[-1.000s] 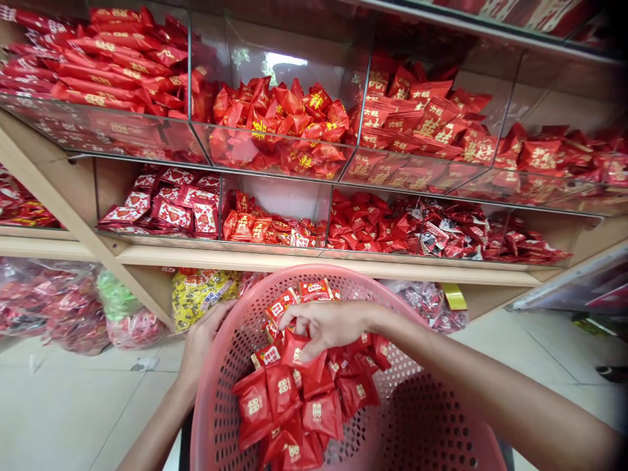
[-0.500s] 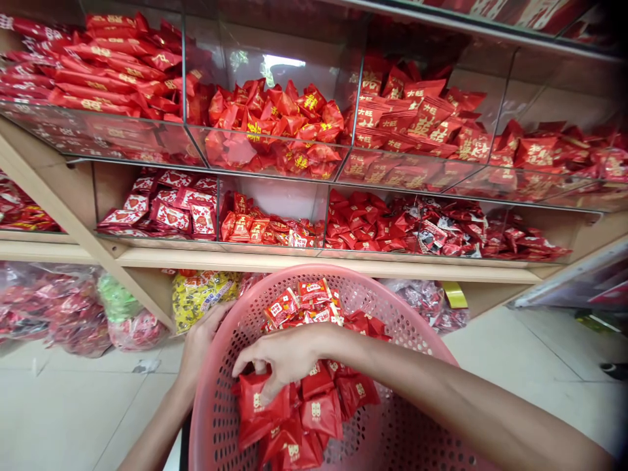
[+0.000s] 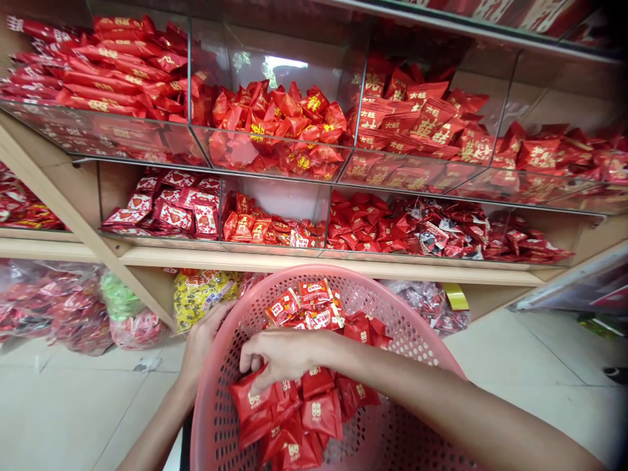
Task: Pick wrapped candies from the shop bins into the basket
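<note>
My left hand [image 3: 206, 337] is closed on the left rim of a pink perforated plastic basket [image 3: 415, 320], its fingertips hidden behind the edge. Inside the basket, my right hand [image 3: 282, 356] has its fingers curled, pinching the upper edge of a red candy packet [image 3: 249, 400] with a gold symbol. That packet is tilted over several like it, such as the red packet [image 3: 321, 413] beside it. Smaller red-and-white wrapped sweets [image 3: 318, 292] lie toward the basket's far side, partly covered by my right wrist.
Beyond the basket stands a wooden shelf [image 3: 343, 269] with clear-fronted bins of red packets [image 3: 426, 111]. Under it, on the tiled floor [image 3: 63, 405], sit plastic bags of sweets [image 3: 73, 307] and a yellow bag [image 3: 201, 297].
My right hand has shifted slightly right, and the red packet under its fingers has tipped and moved a little to the left. My left hand stays on the rim.
</note>
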Demonstrator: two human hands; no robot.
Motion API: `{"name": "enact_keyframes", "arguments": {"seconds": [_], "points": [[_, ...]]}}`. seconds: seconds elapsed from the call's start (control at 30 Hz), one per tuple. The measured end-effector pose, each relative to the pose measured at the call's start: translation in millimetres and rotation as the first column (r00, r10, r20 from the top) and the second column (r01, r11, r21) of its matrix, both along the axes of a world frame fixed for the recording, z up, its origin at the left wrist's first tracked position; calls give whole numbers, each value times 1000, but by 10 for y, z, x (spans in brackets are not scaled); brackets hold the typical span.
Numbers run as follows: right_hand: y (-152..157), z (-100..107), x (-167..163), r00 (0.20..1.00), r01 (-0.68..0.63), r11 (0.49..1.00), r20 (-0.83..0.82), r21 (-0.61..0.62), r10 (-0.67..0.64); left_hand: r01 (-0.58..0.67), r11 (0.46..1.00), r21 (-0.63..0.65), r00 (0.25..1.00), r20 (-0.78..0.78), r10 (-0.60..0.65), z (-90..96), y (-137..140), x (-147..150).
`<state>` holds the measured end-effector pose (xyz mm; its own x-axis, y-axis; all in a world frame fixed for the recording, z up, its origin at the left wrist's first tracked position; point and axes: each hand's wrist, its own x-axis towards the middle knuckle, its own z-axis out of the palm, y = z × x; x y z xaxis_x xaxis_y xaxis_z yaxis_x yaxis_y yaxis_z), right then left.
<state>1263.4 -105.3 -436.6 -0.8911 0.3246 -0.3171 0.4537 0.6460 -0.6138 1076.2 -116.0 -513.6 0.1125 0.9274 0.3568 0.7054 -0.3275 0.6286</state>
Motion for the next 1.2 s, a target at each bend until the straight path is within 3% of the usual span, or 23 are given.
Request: {"name": "enact_keyframes", "arguments": {"seconds": [0.17,0.33,0.43,0.53,0.6,0.67,0.7,0.73,0.77,0.8,0.83,0.87,1.0,1.2], "points": [[-14,-130,23,998,12,1000,-55,7,-12,4,1000,-10,1000,-7,-4,9,-3,-1],[-59,-54,151,996,58,992,-78,111,-49,5,1000,10,1000,-3,-5,-47,9,-30],[-51,95,309,980,160,976,-143,149,-139,25,999,38,1000,-19,-24,-120,22,-67],[62,261,576,911,351,925,-281,143,-302,28,999,44,999,-47,-26,-183,43,-105],[209,358,831,822,517,841,-366,160,-436,31,998,48,998,-60,-28,-210,60,-125],[389,436,1147,709,688,684,-425,243,-562,32,997,63,998,-62,-28,-227,74,-141],[477,469,1319,637,769,563,-444,304,-630,31,997,72,998,-59,-27,-232,79,-146],[555,499,1492,553,829,410,-450,380,-701,29,996,85,998,-56,-24,-235,83,-150],[620,523,1660,440,856,216,-443,469,-781,29,995,96,998,-53,-24,-236,84,-153],[669,544,1815,343,824,59,-414,564,-843,32,994,104,998,-53,-27,-233,83,-152],[704,558,1950,270,773,-43,-389,633,-881,35,994,107,998,-53,-30,-227,80,-150],[729,567,2061,220,733,-101,-375,672,-901,36,994,107,998,-53,-31,-217,76,-146],[820,535,2259,153,689,-146,-339,710,-928,19,996,87,998,-57,-14,-163,53,-122],[1078,425,2241,72,682,-194,-329,705,-942,-8,995,103,1000,-2,8,-155,76,-117]]}}
